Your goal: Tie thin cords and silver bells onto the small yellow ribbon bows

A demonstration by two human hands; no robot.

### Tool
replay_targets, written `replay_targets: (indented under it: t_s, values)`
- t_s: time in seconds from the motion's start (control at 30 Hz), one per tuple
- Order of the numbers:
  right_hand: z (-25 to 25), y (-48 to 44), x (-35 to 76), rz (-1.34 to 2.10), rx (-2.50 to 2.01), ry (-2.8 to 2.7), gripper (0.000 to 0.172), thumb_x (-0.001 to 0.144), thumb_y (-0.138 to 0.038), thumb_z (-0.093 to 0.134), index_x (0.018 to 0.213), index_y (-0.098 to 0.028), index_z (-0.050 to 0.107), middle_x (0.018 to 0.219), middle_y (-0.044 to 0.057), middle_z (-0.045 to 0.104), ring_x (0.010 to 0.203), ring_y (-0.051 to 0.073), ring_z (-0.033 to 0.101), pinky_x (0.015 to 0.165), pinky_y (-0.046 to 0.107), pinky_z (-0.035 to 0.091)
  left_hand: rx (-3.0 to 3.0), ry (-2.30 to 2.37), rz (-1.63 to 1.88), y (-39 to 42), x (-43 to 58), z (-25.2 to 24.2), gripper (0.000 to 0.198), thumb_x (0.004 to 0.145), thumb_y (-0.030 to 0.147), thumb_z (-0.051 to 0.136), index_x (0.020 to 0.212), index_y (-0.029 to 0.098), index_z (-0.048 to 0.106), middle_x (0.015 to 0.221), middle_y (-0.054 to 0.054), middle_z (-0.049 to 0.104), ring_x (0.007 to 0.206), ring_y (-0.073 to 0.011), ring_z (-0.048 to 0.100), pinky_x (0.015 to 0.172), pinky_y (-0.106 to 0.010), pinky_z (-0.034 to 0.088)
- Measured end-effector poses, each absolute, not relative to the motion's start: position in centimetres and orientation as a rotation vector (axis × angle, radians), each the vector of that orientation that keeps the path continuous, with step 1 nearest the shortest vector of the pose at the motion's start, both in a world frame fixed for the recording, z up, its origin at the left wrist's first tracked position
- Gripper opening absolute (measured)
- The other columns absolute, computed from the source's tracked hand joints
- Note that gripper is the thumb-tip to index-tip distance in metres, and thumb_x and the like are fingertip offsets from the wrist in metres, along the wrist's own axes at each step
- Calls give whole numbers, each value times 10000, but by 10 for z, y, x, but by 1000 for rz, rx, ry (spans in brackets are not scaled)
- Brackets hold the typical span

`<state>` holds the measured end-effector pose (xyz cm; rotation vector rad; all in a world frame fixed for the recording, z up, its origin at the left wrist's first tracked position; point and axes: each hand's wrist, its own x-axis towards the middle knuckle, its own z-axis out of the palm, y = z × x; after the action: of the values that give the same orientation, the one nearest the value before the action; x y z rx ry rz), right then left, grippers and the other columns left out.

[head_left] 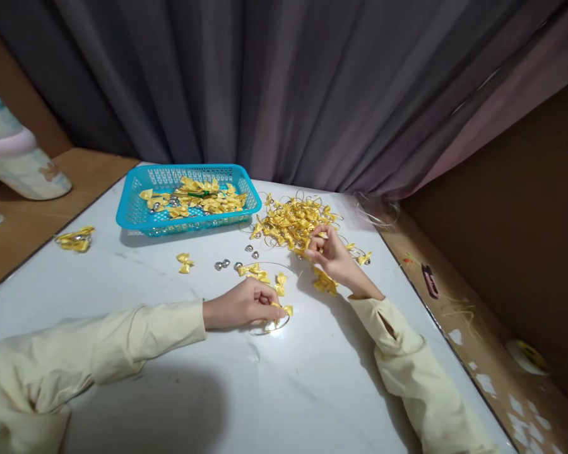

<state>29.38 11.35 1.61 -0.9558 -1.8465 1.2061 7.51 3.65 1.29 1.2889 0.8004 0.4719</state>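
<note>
My left hand is closed in a pinch on a yellow ribbon bow, low over the white table. A thin curved cord loops out below those fingers. My right hand is raised at the front of a pile of yellow bows with thin loops. Its thumb and fingertips are pressed together, and what they hold, if anything, is too small to make out. Under that hand lies a clump of yellow bows. More loose bows lie between my hands, beside small silvery beads.
A blue plastic basket with bows and silvery beads stands at the back left. A bundle of bows lies at far left, near a tumbler. Past the right edge are a small cutter and a tape roll. A curtain hangs behind.
</note>
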Motion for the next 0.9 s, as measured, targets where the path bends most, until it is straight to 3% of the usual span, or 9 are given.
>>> replay_targets:
  t_s: [0.3, 0.6, 0.77, 0.9]
  values:
    - [-3, 140, 337, 1135, -1122, -1791, 358, 744, -302, 599, 931, -222, 304, 589, -98, 381, 498, 67, 312, 488, 191, 246, 1264, 739, 365, 38, 73, 13, 312, 703, 347, 679, 543, 130, 522, 386, 64, 413, 361, -42, 303, 377, -201, 182]
    - [-4, 145, 356, 995, -1271, -1878, 365, 761, -395, 548, 950, -212, 296, 625, -86, 387, 515, 73, 346, 501, 194, 287, 1286, 660, 287, 38, 70, 7, 285, 688, 360, 698, 601, 114, 584, 382, 53, 443, 358, -50, 348, 367, -185, 222]
    - [6, 144, 357, 820, -1393, -2063, 202, 770, -303, 564, 860, -190, 424, 661, -15, 497, 580, 120, 428, 585, 258, 354, 1277, 683, 300, 40, 71, 10, 310, 692, 378, 689, 580, 123, 554, 376, 59, 431, 344, -45, 329, 367, -190, 216]
    - [30, 131, 340, 600, -1420, -2133, 25, 797, -185, 506, 780, -174, 491, 898, 110, 543, 823, 214, 498, 762, 353, 384, 1266, 705, 307, 40, 71, 11, 277, 697, 344, 679, 583, 122, 559, 373, 62, 437, 339, -46, 328, 369, -190, 219]
